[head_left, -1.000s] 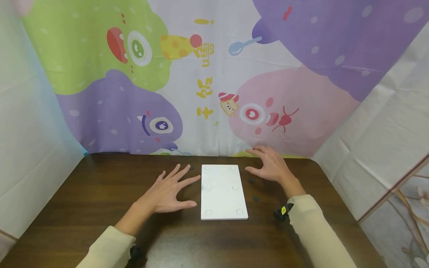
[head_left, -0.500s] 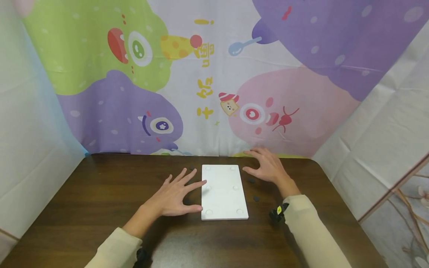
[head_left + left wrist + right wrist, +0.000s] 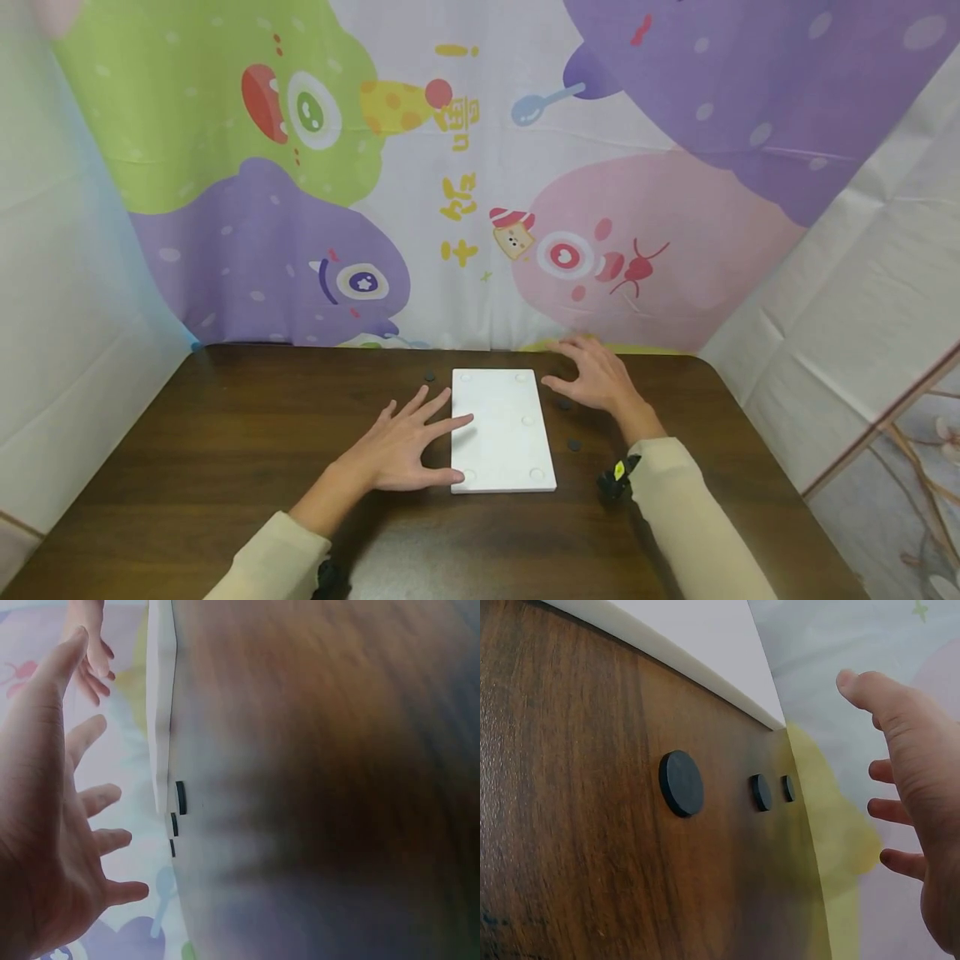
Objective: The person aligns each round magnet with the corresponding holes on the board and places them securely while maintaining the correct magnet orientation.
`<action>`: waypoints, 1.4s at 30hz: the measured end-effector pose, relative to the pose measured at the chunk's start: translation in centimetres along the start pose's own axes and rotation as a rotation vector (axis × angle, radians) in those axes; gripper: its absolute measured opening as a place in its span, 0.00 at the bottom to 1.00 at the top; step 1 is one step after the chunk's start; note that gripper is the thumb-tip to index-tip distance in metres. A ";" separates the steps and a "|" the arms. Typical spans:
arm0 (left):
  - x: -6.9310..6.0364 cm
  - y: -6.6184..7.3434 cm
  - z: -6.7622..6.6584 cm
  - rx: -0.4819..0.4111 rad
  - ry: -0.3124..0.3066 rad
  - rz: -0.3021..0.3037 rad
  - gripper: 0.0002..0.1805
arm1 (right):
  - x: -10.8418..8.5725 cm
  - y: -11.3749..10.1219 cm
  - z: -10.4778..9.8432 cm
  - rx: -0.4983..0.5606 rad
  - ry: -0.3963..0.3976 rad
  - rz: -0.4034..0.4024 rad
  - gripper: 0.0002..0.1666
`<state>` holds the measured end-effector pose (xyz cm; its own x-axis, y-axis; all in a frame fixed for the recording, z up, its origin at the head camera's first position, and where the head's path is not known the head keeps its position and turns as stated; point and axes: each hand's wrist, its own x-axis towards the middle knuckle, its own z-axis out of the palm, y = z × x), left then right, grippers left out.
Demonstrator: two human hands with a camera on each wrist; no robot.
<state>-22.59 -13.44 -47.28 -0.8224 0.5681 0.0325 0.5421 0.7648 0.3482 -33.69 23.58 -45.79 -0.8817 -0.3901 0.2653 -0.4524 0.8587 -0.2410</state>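
The white board (image 3: 498, 442) lies lower centre in the head view, presumably for reach from both sides. The left hand (image 3: 401, 454) hovers over its left edge, the right hand (image 3: 597, 377) beside its upper right — fingers apart, holding nothing. Three black discs (image 3: 684, 784) flank each side — six altogether; five circular marks (image 3: 536, 473) show.

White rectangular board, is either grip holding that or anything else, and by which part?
Nothing is held: the left grip hovers open over the left edge of the white rectangular board; the right grip hovers beside it.
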 end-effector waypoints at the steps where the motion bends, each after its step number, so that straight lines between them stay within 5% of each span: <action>1: 0.1 0.0 0.1 -0.001 -0.002 0.000 0.46 | 0.0 0.0 0.1 0.002 -0.001 0.003 0.40; 14: 0.4 0.3 0.7 -0.027 -0.075 -0.028 0.46 | -0.2 0.4 1.4 -0.007 -0.062 0.048 0.36; 42: 1.6 -0.3 1.3 -0.018 -0.125 -0.044 0.47 | 1.0 -0.1 2.4 -0.018 -0.138 0.129 0.30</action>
<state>-23.80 -12.34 -48.57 -0.8164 0.5688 -0.0999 0.5021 0.7845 0.3639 -34.81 22.32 -47.77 -0.9430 -0.3167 0.1024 -0.3325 0.9100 -0.2477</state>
